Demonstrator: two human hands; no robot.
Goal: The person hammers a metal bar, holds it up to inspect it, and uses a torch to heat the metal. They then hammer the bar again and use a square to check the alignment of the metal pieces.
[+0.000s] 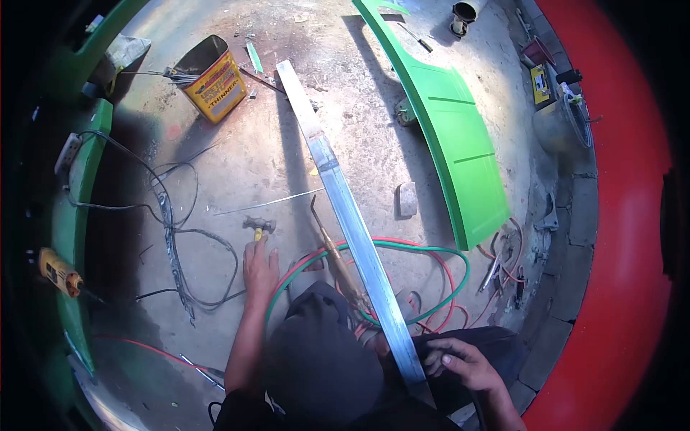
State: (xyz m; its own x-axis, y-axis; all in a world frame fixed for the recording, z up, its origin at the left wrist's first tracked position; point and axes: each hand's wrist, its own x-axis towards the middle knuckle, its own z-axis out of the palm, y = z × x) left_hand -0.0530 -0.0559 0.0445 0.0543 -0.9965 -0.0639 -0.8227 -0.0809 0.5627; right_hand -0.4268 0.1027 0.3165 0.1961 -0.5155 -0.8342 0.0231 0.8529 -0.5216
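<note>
On the grey floor, a long metal bar point(356, 237) runs slantwise, its far end pointing ahead and to the left, its near end at the dark-clothed lap; a darkened joint crosses it in the upper half. Left hand point(260, 273): at the yellow handle of a hammer point(257, 225), fingers slightly apart; cannot tell whether they close on it. Hammer head lies crosswise, beyond the fingertips. Right hand point(463, 361): just beside the bar's near end, fingers loosely curled and parted, nothing seen pinched. Yellow can point(219, 90), upper left, is tilted in view; label reads "THINNER", larger red lettering above it unclear. Its top is open, thin rods stick out over the left rim. At right, a grey bucket point(560, 126) contains items too small to identify; near it, a dark red pot point(535, 52) and a yellow box point(540, 84), print illegible. Brass torch point(338, 260) lies left of the bar, among red and green hoses point(460, 284). Green panel point(467, 158) lies to the right; yellow power tool point(59, 273), far left, marking unreadable.
</note>
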